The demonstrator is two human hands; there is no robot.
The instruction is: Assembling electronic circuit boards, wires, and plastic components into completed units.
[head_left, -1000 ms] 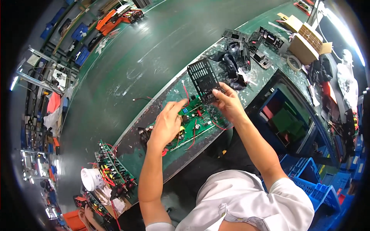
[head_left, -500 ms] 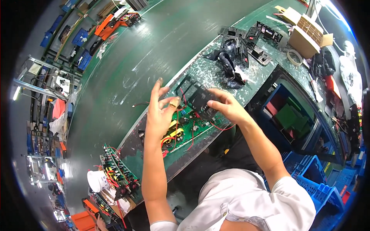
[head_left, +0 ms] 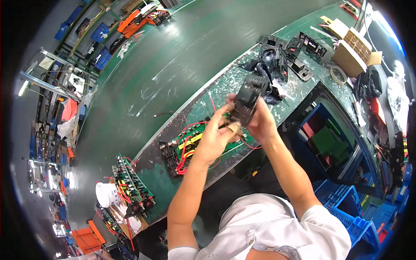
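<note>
A black plastic panel [head_left: 249, 96] is tilted up above the green bench, somewhat blurred. My right hand [head_left: 263, 123] grips its right side, the fingers partly hidden behind it. At its lower left edge, my left hand [head_left: 214, 141] pinches it, with a pale yellowish covering on a fingertip. Below my hands lies a green circuit board [head_left: 197, 143] with yellow parts, red wires and a black end piece [head_left: 170, 159]. My left hand and forearm cover part of that board.
Black panels [head_left: 299, 67] and black plastic bags [head_left: 271, 60] lie farther along the bench, near a tape roll [head_left: 338, 75] and a cardboard box [head_left: 353, 54]. Blue crates [head_left: 346, 208] stand at right. More boards [head_left: 130, 186] and a white tub [head_left: 107, 194] sit at left.
My left hand has moved right and taken hold of the black panel, which now stands more upright. My right hand has shifted its grip on it. The view has moved slightly.
</note>
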